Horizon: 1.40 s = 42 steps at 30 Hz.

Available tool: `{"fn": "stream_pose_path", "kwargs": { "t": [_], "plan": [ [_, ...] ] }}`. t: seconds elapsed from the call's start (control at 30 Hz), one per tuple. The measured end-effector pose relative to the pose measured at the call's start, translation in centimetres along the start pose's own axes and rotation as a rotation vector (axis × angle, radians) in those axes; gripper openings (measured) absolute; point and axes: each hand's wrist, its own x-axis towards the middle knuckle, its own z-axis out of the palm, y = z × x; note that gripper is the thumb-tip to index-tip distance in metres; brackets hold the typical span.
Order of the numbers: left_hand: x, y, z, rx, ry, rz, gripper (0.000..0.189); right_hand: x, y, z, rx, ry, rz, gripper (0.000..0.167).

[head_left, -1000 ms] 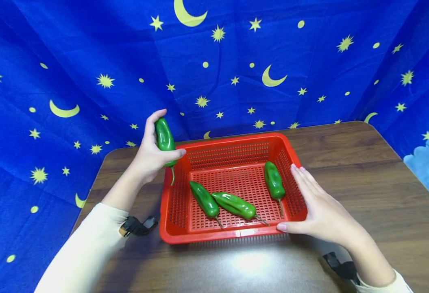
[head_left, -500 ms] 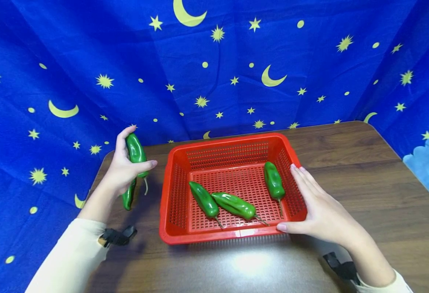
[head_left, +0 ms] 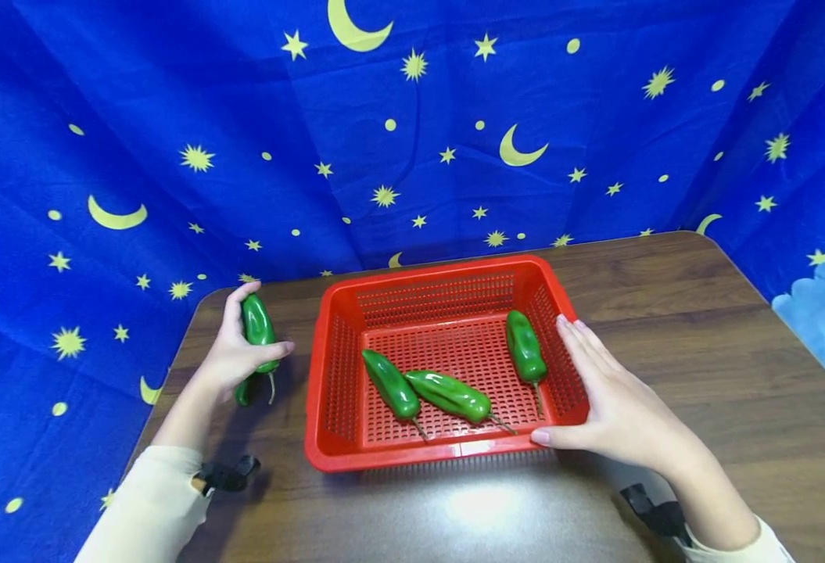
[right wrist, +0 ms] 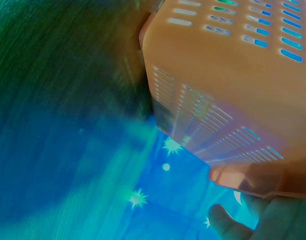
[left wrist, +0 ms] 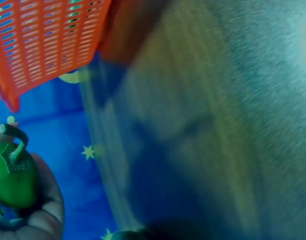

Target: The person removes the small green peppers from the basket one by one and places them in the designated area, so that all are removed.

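My left hand [head_left: 232, 352] grips a glossy green pepper [head_left: 258, 324] on the table's left side, beside the basket. Its stem points down towards me in the head view, and the left wrist view shows the stem end of this pepper [left wrist: 13, 175] against the palm. A second green pepper [head_left: 242, 392] peeks out below that hand, mostly hidden by it. With straight fingers and thumb, my right hand [head_left: 616, 399] rests on the front right corner of a red plastic basket [head_left: 447, 451]. Inside lie three more green peppers: a left one [head_left: 391, 383], a middle one [head_left: 450, 395] and a right one [head_left: 526, 348].
The basket stands on a brown wooden table [head_left: 694, 336]. Behind and beside the table hangs a blue cloth [head_left: 454, 102] printed with yellow moons and stars. A black strap [head_left: 225, 475] sits at the left wrist, another black strap [head_left: 654, 516] at the right.
My left hand has carried its pepper left, away from the basket's left rim, and then lowered it close over the table. The right hand has stayed at the basket corner.
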Motion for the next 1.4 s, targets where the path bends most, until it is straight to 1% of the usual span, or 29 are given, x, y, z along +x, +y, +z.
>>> {"fn": "stream_pose_path", "kwargs": {
  "t": [0.13,0.33,0.47,0.57,0.77,0.83,0.97,1.07,1.17,1.27,1.4],
  "plan": [
    [-0.1,-1.0,0.7,0.013,-0.014,-0.023,0.111,0.0,-0.1,0.0,0.003,-0.010,0.010,0.132],
    [-0.3,-2.7,1.9,0.048,-0.096,-0.059,0.110,0.0,-0.1,-0.1,0.006,-0.015,0.016,0.132],
    [-0.2,-3.3,2.3,0.128,-0.144,-0.072,0.110,0.0,0.0,0.0,0.000,-0.009,0.011,0.132],
    [0.0,-3.6,2.4,0.213,-0.164,-0.076,0.112,0.0,0.0,0.0,-0.005,-0.003,0.005,0.132],
    [0.2,-3.8,2.5,0.311,-0.200,-0.084,0.118,0.0,0.0,0.0,-0.006,0.004,0.003,0.132],
    [0.3,-3.9,2.5,0.358,-0.208,-0.075,0.118,0.0,0.0,0.0,-0.004,0.002,0.004,0.132],
    [0.5,-3.9,2.3,0.495,-0.210,-0.051,0.116,0.0,0.0,0.0,-0.004,0.002,0.004,0.133],
    [0.8,-3.7,2.2,0.564,-0.232,-0.049,0.115,0.0,0.0,-0.1,-0.005,0.004,0.005,0.132],
    [1.0,-3.5,2.2,0.612,-0.274,-0.075,0.111,-0.1,-0.1,-0.1,0.000,0.001,0.006,0.132],
    [1.0,-3.0,2.2,0.674,-0.313,-0.129,0.109,0.0,-0.1,-0.1,0.003,0.000,0.007,0.132],
    [0.6,-2.3,2.4,0.725,-0.336,-0.197,0.110,0.0,0.0,0.0,-0.001,0.000,0.006,0.132]
  ]
}}
